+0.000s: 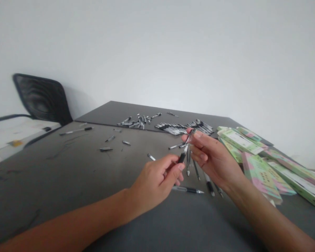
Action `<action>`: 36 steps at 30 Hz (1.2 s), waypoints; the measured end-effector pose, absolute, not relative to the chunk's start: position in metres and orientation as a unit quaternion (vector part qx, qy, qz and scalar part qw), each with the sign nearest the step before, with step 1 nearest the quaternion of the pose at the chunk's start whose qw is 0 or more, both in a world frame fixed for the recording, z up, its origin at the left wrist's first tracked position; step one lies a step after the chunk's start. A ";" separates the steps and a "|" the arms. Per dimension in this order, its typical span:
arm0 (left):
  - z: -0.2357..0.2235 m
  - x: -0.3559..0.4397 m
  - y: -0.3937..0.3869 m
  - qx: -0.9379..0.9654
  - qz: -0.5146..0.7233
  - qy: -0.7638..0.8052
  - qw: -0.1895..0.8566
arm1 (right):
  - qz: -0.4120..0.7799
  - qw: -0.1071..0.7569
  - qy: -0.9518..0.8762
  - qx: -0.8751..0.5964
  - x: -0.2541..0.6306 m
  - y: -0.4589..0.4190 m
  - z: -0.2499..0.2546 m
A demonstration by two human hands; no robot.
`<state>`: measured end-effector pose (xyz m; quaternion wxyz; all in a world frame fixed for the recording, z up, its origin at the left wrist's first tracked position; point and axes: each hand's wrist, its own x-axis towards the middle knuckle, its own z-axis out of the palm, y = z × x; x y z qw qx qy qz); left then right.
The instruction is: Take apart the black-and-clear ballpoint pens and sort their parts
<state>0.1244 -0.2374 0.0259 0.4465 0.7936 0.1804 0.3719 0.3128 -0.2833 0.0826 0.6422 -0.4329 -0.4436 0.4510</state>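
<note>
Both my hands meet over the middle of a dark grey table [68, 175]. My left hand [154, 182] is closed, its thumb and fingers pinching the black grip end of a pen [184, 154]. My right hand [212, 157] is closed too, holding the upper part of that same pen between thumb and fingertips. Under the hands several finished pens [189, 190] lie flat on the table.
A row of black pen parts [183, 127] and a heap of small silver and black pieces [136, 121] lie at the far side. Loose pieces [106, 149] and one pen [76, 131] lie to the left. Green and pink boxes [262, 171] pile at right. A black chair [42, 98] stands far left.
</note>
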 end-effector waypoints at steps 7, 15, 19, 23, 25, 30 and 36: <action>0.027 0.123 -0.240 0.795 0.370 0.186 0.443 | 0.429 0.617 -0.492 -0.440 0.311 -0.289 0.080; 0.028 0.124 -0.239 0.784 0.367 0.202 0.458 | 0.392 0.596 -0.529 -0.459 0.314 -0.288 0.075; 0.027 0.124 -0.238 0.780 0.367 0.205 0.463 | 0.358 0.578 -0.553 -0.482 0.316 -0.289 0.073; 0.025 0.124 -0.237 0.775 0.367 0.206 0.471 | 0.320 0.577 -0.578 -0.481 0.315 -0.288 0.072; 0.025 0.124 -0.237 0.773 0.368 0.208 0.473 | 0.294 0.581 -0.594 -0.472 0.314 -0.287 0.071; 0.026 0.124 -0.236 0.773 0.375 0.202 0.471 | 0.233 0.582 -0.622 -0.470 0.315 -0.288 0.067; 0.030 0.122 -0.236 0.775 0.374 0.201 0.468 | 0.135 0.543 -0.666 -0.494 0.318 -0.292 0.061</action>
